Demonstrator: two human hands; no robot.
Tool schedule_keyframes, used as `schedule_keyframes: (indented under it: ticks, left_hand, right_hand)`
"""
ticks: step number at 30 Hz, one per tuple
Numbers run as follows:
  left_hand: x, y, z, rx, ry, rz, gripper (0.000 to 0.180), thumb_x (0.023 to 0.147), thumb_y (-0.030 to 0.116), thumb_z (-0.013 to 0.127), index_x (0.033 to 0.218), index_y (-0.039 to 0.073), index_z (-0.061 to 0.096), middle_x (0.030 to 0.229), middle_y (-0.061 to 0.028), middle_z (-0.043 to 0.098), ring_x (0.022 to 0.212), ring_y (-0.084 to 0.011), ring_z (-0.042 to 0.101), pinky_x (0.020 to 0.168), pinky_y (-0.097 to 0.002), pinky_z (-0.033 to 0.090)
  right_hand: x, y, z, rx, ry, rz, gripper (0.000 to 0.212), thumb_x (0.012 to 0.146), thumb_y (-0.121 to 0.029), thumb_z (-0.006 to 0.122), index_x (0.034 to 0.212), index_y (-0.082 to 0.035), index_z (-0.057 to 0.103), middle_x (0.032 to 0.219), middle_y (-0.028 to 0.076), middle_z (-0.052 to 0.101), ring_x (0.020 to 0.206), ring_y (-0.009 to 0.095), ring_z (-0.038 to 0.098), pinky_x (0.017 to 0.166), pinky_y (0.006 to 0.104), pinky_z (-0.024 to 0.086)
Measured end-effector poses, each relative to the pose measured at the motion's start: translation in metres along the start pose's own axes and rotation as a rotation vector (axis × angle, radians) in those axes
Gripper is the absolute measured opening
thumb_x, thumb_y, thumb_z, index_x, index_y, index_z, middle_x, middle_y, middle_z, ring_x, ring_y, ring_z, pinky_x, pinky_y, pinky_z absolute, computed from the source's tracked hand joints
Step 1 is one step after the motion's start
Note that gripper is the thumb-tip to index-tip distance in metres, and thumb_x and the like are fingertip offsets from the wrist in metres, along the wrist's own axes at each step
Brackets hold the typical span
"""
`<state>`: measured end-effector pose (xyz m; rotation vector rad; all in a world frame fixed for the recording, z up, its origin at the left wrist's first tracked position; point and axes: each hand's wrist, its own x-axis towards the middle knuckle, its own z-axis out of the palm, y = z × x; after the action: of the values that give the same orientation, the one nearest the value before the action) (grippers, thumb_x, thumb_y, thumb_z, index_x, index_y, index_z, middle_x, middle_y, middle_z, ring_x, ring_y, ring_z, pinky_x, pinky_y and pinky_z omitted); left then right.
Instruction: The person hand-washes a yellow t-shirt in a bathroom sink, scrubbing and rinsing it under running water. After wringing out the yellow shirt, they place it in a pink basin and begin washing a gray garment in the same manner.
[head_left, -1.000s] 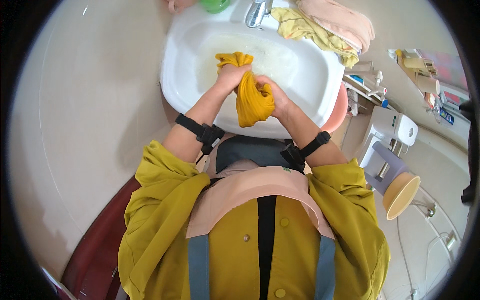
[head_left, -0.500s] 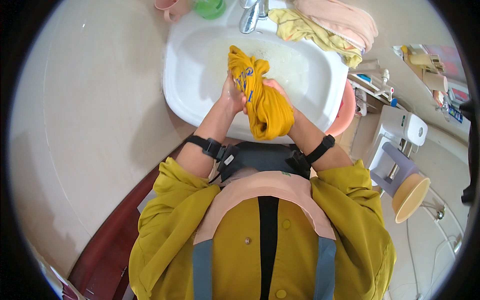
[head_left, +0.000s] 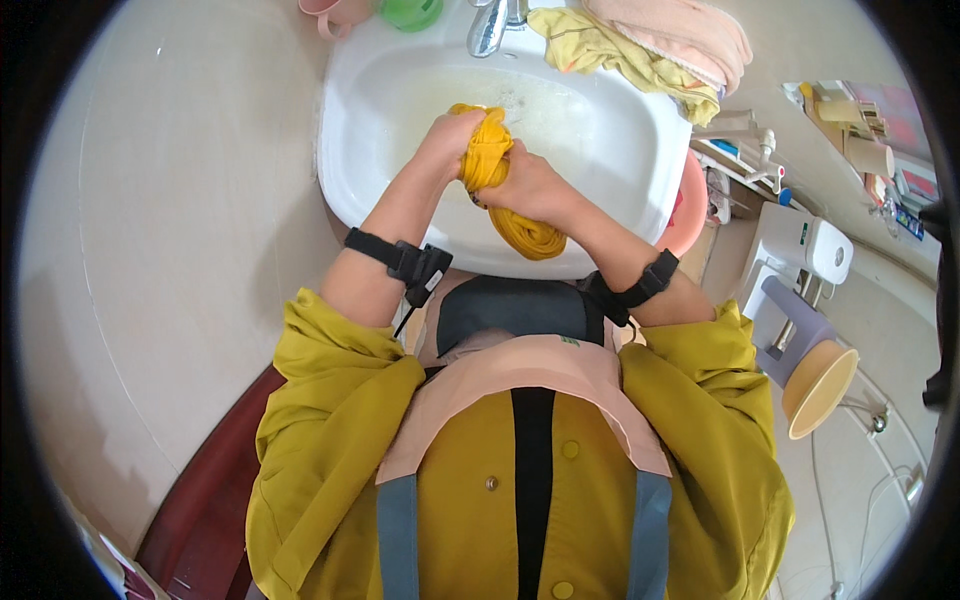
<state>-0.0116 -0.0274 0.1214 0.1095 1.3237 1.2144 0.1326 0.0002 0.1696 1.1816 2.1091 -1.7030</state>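
A wet mustard-yellow garment [head_left: 487,150] is bunched lengthwise between my hands over a white washbasin [head_left: 348,150]. My left hand [head_left: 450,138] is closed round its far end. My right hand [head_left: 528,186] grips it around the middle, and a thick folded roll of the cloth hangs out below toward the basin's near rim. Only a bit of dark print shows beneath the right hand. Cloudy, slightly foamy water [head_left: 540,105] lies in the basin under the cloth.
A chrome faucet [head_left: 488,28] stands at the basin's back. Pale yellow cloth [head_left: 610,62] and a pink towel [head_left: 680,40] lie on the right rim. A pink mug [head_left: 335,14] and green container [head_left: 412,12] sit back left. A pink tub [head_left: 686,215] is below right.
My hands have wrapped fully round the garment, the left palm turned over it at the far end. The cloth is squeezed narrower, and most of its blue print is covered.
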Motion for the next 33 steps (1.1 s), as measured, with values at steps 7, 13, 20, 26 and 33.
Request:
schedule_keyframes:
  ticks: [7, 13, 20, 26, 33]
  left_hand:
    - [0.027, -0.018, -0.022, 0.156, 0.112, -0.058, 0.022, 0.085, 0.008, 0.047, 0.099, -0.009, 0.047, 0.093, -0.0145, 0.055, 0.075, -0.0217, 0.059, 0.063, -0.0327, 0.051]
    - [-0.011, -0.001, -0.007, -0.425, -0.019, -0.205, 0.060, 0.093, 0.045, 0.028, 0.119, -0.007, 0.041, 0.114, -0.0205, 0.052, 0.104, -0.0307, 0.052, 0.089, -0.0417, 0.043]
    - [-0.032, -0.014, -0.002, -0.619, -0.262, 0.040, 0.081, 0.084, 0.067, 0.019, 0.135, 0.005, 0.027, 0.132, -0.0224, 0.036, 0.121, -0.0319, 0.038, 0.094, -0.0441, 0.039]
    - [-0.022, 0.008, -0.020, -0.782, -0.631, 0.101, 0.048, 0.089, 0.051, 0.037, 0.099, 0.008, 0.056, 0.094, -0.0152, 0.060, 0.096, -0.0286, 0.056, 0.083, -0.0420, 0.046]
    - [-0.042, 0.046, -0.006, -0.173, -0.198, 0.060, 0.014, 0.079, 0.016, 0.054, 0.077, 0.002, 0.053, 0.071, -0.0097, 0.057, 0.065, -0.0215, 0.057, 0.062, -0.0320, 0.049]
  right_hand:
    - [-0.002, -0.001, 0.008, -0.067, 0.080, -0.059, 0.093, 0.065, -0.034, 0.069, 0.133, 0.007, 0.021, 0.099, 0.024, 0.059, 0.091, 0.035, 0.059, 0.081, 0.0352, 0.046]
    - [0.013, 0.027, -0.003, 0.574, -0.191, -0.039, 0.065, 0.070, -0.035, 0.066, 0.118, 0.002, 0.040, 0.093, 0.016, 0.059, 0.080, 0.027, 0.059, 0.073, 0.0359, 0.048]
    - [0.000, 0.008, 0.015, 1.683, -0.626, 0.015, 0.057, 0.079, -0.047, 0.051, 0.115, -0.003, 0.045, 0.090, 0.014, 0.054, 0.070, 0.022, 0.054, 0.062, 0.0359, 0.049]
    - [-0.008, -0.003, 0.012, 1.702, -0.667, -0.039, 0.050, 0.083, -0.044, 0.046, 0.112, -0.003, 0.048, 0.089, 0.016, 0.053, 0.070, 0.025, 0.055, 0.064, 0.0366, 0.048]
    - [-0.021, -0.024, -0.010, 0.809, -0.318, 0.068, 0.046, 0.079, -0.038, 0.057, 0.103, 0.001, 0.054, 0.085, 0.013, 0.059, 0.074, 0.021, 0.059, 0.068, 0.0325, 0.048]
